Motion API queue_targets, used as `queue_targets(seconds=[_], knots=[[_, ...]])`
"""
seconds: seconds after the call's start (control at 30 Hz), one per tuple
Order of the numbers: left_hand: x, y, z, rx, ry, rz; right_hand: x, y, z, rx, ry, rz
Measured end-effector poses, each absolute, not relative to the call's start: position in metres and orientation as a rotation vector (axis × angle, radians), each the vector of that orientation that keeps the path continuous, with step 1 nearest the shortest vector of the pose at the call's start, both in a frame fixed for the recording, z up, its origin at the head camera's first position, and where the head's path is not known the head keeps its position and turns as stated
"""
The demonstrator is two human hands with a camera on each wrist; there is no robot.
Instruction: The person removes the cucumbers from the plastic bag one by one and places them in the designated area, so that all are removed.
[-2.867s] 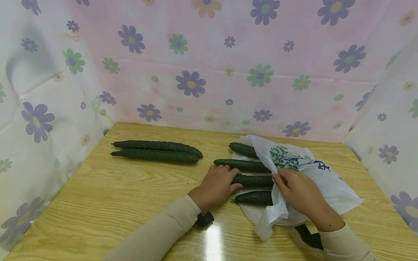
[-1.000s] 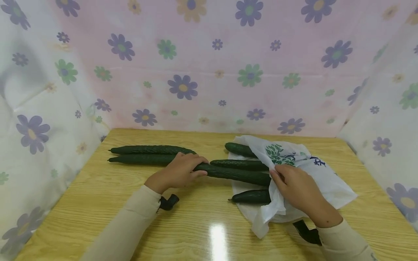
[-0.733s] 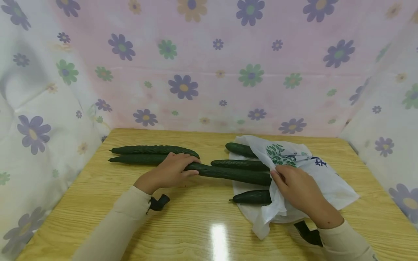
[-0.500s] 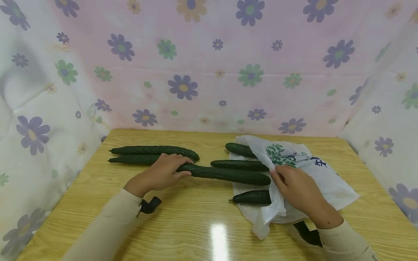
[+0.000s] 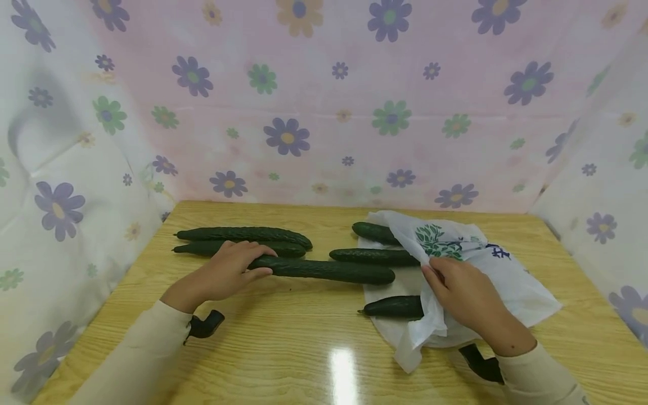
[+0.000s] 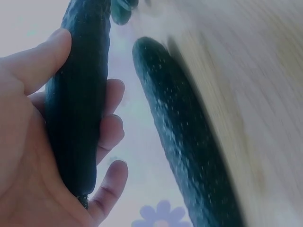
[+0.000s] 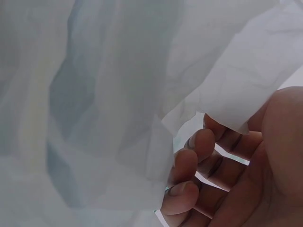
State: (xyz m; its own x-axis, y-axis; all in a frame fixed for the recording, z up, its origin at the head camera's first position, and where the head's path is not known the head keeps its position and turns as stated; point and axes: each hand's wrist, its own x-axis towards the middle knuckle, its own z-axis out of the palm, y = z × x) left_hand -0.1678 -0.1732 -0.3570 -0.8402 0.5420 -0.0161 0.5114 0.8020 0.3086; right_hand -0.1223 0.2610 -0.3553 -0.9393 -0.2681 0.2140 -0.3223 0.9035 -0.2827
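My left hand [image 5: 223,275] grips a long dark green cucumber [image 5: 329,271] near its left end; thumb and fingers wrap round it in the left wrist view. The cucumber's far tip lies over the mouth of a white plastic bag [image 5: 501,287] printed with green leaves. With my right hand [image 5: 468,292] I pinch the bag's upper edge, and the right wrist view shows the thin plastic [image 7: 118,118] beside curled fingers. Three other cucumbers stick partly out of the bag: a back one [image 5: 374,232], a middle one [image 5: 374,257] and a front one [image 5: 395,306]. Their right ends are hidden.
Two cucumbers, a rear one [image 5: 243,233] and a nearer one [image 5: 288,249], lie side by side at the left of the wooden table [image 5: 283,349]. My left hand partly covers the nearer one. A flowered cloth [image 5: 324,112] hangs behind and at both sides.
My left hand has taken hold of a cucumber in the bag and drawn it leftward, out of the opening. My right hand has stayed at the bag's edge.
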Motion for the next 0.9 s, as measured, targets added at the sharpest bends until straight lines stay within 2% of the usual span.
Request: queue_targets(seconds=[0.9], knots=[[-0.153, -0.252, -0.352, 0.715, 2.898, 0.447, -0.125, 0.262, -0.358, 0.429, -2.912, 0.472]])
